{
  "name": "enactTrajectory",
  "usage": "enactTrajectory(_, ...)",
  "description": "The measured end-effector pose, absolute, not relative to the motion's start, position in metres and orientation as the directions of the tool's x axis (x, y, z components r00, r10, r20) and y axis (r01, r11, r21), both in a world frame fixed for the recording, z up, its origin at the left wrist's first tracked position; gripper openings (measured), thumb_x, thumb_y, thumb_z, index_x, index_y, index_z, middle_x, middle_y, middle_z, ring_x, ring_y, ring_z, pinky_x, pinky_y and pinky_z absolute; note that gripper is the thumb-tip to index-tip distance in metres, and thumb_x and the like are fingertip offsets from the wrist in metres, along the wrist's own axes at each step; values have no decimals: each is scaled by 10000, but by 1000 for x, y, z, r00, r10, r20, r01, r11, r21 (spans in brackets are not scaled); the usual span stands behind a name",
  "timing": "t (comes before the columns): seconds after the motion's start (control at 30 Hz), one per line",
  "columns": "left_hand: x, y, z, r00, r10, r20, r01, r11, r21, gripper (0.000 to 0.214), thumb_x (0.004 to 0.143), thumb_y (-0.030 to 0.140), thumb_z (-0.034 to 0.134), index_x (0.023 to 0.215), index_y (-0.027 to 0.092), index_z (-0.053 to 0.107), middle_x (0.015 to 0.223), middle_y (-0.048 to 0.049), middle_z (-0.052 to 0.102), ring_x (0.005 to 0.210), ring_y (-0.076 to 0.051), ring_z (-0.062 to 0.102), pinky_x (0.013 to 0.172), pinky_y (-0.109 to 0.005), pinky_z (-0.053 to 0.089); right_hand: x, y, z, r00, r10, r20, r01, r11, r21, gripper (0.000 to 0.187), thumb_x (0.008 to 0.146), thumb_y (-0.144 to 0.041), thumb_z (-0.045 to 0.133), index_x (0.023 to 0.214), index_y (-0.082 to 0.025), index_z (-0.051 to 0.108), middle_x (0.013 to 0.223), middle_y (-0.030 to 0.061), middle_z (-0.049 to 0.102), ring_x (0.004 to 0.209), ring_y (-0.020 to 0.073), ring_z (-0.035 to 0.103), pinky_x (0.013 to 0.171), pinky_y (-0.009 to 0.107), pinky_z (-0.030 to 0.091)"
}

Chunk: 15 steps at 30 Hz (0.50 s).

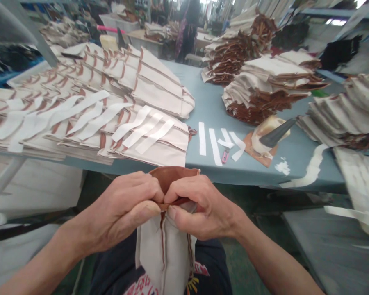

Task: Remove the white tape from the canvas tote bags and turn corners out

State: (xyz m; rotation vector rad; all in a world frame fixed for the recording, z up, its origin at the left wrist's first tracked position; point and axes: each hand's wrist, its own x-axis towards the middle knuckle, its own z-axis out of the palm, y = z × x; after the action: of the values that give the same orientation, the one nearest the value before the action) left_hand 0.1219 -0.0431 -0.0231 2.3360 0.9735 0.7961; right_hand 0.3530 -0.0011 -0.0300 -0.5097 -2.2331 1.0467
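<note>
Over my lap I hold a sewn leather piece [150, 250] with a pale fabric-like back, dark seams and a brown face showing at its top edge. My left hand [126, 205] pinches that edge from the left, thumb below and fingers above. Close beside it, my right hand [197, 205] pinches the same edge from the right. The thumbs nearly meet at the centre seam. The lower part of the piece hangs down between my forearms, and its far face is mostly hidden.
On the blue-grey table [203, 174] lie overlapping rows of similar pieces [162, 90] with white strips [147, 129] on them. Loose strips, a small pink tool [225, 156] and a glue pot with a dark cone [278, 133] sit to the right. Brown-and-white stacks [264, 90] stand behind.
</note>
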Motion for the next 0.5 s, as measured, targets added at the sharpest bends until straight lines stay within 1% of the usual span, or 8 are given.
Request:
enactTrajectory(0.1,136,-42,-19,565,761,318,554,-636,537,468,1159,410,370,753,221,508,687,50,555,641,-128,521,648,-251,392,357,-2,-30,-726,580,368,139,649,-748,90,817,-148,565,764,-204,613,688,-30,664,593,111,537,625,237,396)
enactTrajectory(0.17,144,-40,-20,559,771,303,577,-625,526,430,1128,336,480,714,218,483,641,72,498,579,-110,476,581,-262,334,360,-4,-30,-722,585,370,173,670,-722,89,818,-146,563,763,-203,601,685,-28,656,586,113,527,628,243,390)
enactTrajectory(0.2,147,-39,-21,561,770,303,565,-624,540,430,1113,299,503,693,216,463,621,82,460,549,-101,442,554,-266,304,362,-4,-30,-722,588,365,178,668,-723,90,824,-143,566,767,-202,602,688,-27,656,588,114,528,634,243,393)
enactTrajectory(0.3,151,-41,-24,567,772,287,475,-591,652,434,1084,212,485,661,219,388,597,96,345,497,-82,343,499,-258,255,370,-3,-29,-729,589,349,147,632,-761,65,881,-181,618,820,-200,630,742,-25,683,629,116,555,688,239,429)
enactTrajectory(0.33,150,-42,-25,561,783,269,454,-562,691,429,1076,206,475,661,223,368,601,94,323,495,-81,331,487,-251,254,373,-1,-30,-735,593,330,145,613,-777,42,895,-219,650,858,-200,645,778,-21,698,657,122,569,714,242,444)
enactTrajectory(0.37,148,-44,-25,551,796,250,444,-533,720,424,1072,210,466,665,227,350,606,92,308,495,-82,330,480,-245,260,376,2,-30,-743,596,305,151,593,-791,67,898,-263,681,899,-200,658,815,-14,711,683,129,581,736,248,458)
enactTrajectory(0.43,141,-48,-23,520,827,212,467,-483,741,411,1075,221,445,679,233,333,613,86,309,495,-84,350,472,-239,276,383,9,-34,-750,608,261,179,566,-805,160,890,-333,718,955,-196,668,867,3,723,720,145,594,756,265,476)
enactTrajectory(0.5,132,-51,-20,504,840,201,509,-477,717,394,1085,216,423,696,234,361,612,83,366,499,-83,401,481,-232,306,387,16,-40,-759,604,245,197,571,-797,184,895,-354,730,951,-189,669,884,20,724,747,158,605,761,281,480)
